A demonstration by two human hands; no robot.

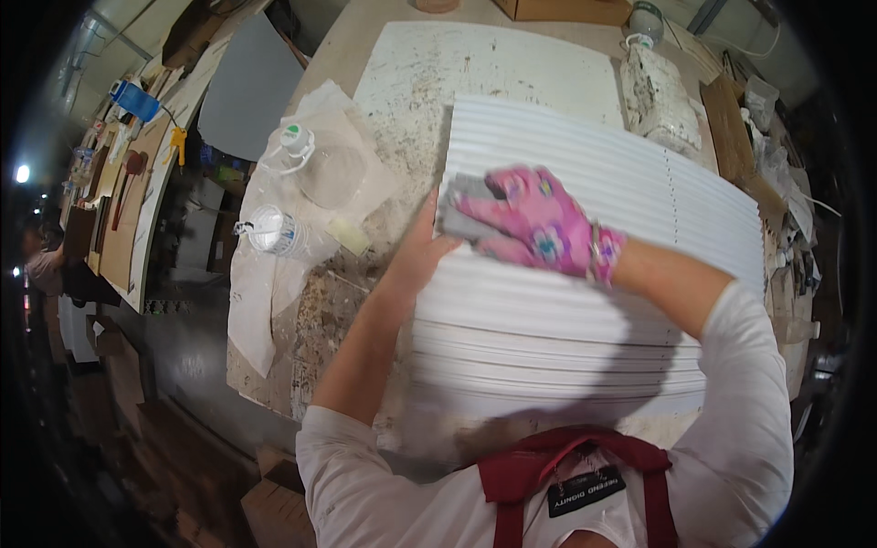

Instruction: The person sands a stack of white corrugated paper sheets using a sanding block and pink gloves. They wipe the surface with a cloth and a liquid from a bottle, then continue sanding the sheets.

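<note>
Apron (513,477) nearest, hands (541,221) (right gripping block (460,226)) crowd panels' (585,315) left edge.

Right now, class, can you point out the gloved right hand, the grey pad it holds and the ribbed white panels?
Right hand (545,219), head view: its gloved back.
Grey pad (462,225), head view: its exposed surface.
Ribbed white panels (630,183), head view: the ribbed upper face.

The pink-gloved right hand (539,226) holds a gray block (463,226) on ridged white strips (585,315), bare left hand (418,258) at their edge.
</note>
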